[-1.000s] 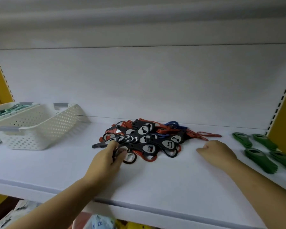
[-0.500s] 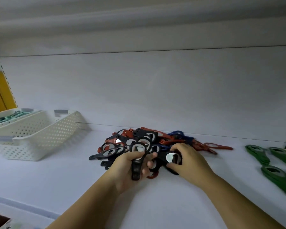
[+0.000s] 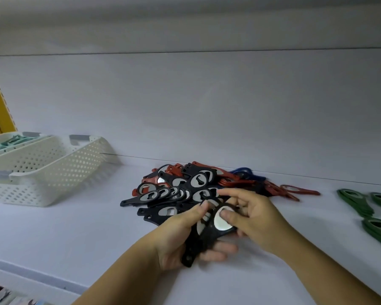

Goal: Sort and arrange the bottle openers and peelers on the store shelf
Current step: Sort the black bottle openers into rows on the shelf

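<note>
Shelf (image 3: pixel 53 238): pile of bottle openers (image 3: pixel 185 186) sat mid-shelf, toward the far wall. Basket (image 3: pixel 53 172) lay left of it, with a second basket (image 3: pixel 0 142) just beside that, further left. Separate group of openers (image 3: pixel 361 203) lay well right of the pile. Left hand (image 3: pixel 180 234) and right hand (image 3: pixel 257 219) were at the pile's near edge, small stack of openers (image 3: pixel 207 234) between them.

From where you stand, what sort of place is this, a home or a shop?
Probably a shop: a long white display shelf, a heap of identical bottle openers in black, red and blue, green openers laid out apart, and a perforated stock basket.
</note>
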